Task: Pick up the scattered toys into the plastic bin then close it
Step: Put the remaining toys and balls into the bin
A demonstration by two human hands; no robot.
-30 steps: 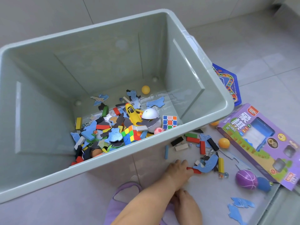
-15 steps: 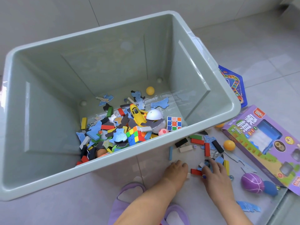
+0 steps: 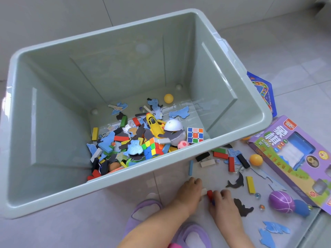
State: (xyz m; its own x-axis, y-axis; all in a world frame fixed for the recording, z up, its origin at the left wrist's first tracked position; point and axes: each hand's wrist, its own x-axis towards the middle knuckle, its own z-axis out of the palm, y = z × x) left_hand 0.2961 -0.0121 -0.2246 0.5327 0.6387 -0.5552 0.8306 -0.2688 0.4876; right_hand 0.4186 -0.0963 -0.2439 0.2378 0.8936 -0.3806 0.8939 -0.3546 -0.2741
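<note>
Just beside plastic bin (image 3: 116, 68), left hand (image 3: 189, 192) pinching pale block (image 3: 203, 191), right hand (image 3: 224, 207) curled round red block (image 3: 209, 193), blocks touching

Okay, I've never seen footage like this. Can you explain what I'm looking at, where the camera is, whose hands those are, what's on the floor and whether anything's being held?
There is no machine here. A person is tidying toys, and the single camera sits on their head, looking down at their own hands. The big grey-green plastic bin stands open on the tiled floor. It already contains puzzle pieces, a yellow toy plane and a Rubik's cube. Beside it on the floor lie small coloured blocks, an orange ball, a purple ball, a black dolphin shape and a purple game box. The left hand and the right hand meet low on the floor. The left seems to pinch a cream block, and the right grips a red block.
</note>
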